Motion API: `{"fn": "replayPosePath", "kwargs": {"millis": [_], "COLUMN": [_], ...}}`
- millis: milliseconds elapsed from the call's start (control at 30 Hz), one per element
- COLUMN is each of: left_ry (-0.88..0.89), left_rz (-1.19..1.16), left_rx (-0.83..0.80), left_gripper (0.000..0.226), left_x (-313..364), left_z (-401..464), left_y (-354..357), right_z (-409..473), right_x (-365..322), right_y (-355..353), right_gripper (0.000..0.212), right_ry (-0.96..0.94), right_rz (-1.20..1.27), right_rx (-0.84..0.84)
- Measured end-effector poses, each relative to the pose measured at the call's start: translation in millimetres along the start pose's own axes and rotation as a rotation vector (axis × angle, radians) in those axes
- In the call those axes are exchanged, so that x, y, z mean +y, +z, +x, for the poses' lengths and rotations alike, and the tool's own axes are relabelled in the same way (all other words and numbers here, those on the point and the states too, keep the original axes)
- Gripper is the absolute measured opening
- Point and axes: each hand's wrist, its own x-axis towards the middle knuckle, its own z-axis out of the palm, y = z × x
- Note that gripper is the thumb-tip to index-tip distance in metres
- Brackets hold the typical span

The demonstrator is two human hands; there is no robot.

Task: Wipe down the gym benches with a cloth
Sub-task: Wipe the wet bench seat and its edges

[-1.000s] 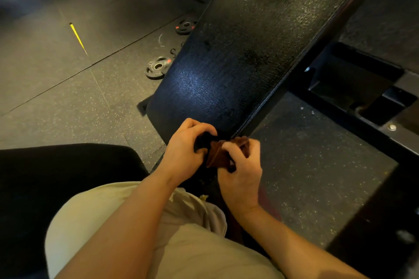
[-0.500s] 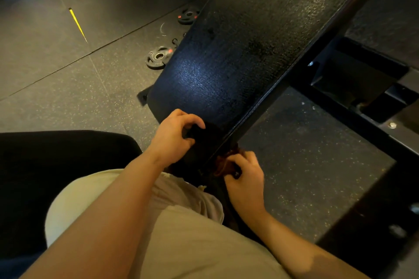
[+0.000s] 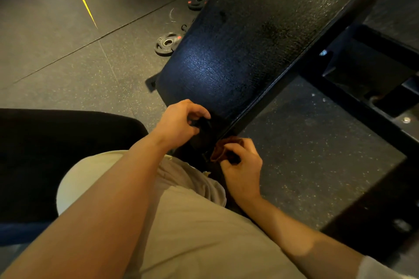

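Reddish-brown cloth [image 3: 218, 150] sits bunched in my right hand [image 3: 243, 171], fingers curled round it, just off the near right edge of the black padded worktop [image 3: 249, 36], at about 5 o'clock from its sheen. My left hand [image 3: 179, 124] at 9 o'clock of the cloth curls over the pad's near end, gripping something dark I cannot make out. Two weight plates [image 3: 166, 44] lie on the rubber floor [image 3: 68, 56] at 11 o'clock.

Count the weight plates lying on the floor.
2. One weight plate lies on the floor beside the left edge of the bench pad; another plate sits farther back, partly hidden by the pad. More may be hidden.
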Motion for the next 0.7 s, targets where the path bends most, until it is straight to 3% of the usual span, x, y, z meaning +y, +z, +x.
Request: {"fn": "replayPosePath", "kwargs": {"millis": [100, 233, 367, 500, 533, 633, 700], "left_ry": [-0.004, -0.018, 0.0, 0.052, 0.063, 0.117, 0.178], "left_rz": [0.01, 0.002, 0.012, -0.04, -0.056, -0.07, -0.059], "left_rx": [-0.01, -0.039, -0.028, 0.007, 0.026, 0.107, 0.128], "left_gripper": [0.044, 0.046, 0.047, 0.046, 0.047, 0.049, 0.051], "left_x": [-0.1, 1.3, 3.3, 7.7, 9.4, 12.5, 15.6], "left_z": [-1.1, -4.9, -7.5, -6.5, -5.1, 0.0, 2.2], "left_y": [-0.9, -5.1, -3.4, 1.4, 2.7, 7.6, 11.8], "right_z": [-0.8, -1.4, -2.2, 5.4, 5.9, -1.1, 5.4], "right_x": [3.0, 1.1, 3.8, -7.1, -7.5, -3.0, -2.9], "right_y": [1.4, -0.4, 0.5, -9.6, -8.3, -1.5, -9.5], "right_gripper": [0.023, 0.026, 0.024, 0.027, 0.027, 0.028, 0.032], "right_ry": [0.044, 0.033, 0.013, -0.043, -0.054, 0.013, 0.014], "right_rz": [-0.063, -0.028, -0.111, -0.015, -0.004, -0.094, -0.088], "right_rx": [-0.115, -0.085, -0.193, 0.081, 0.092, -0.106, 0.003]}}
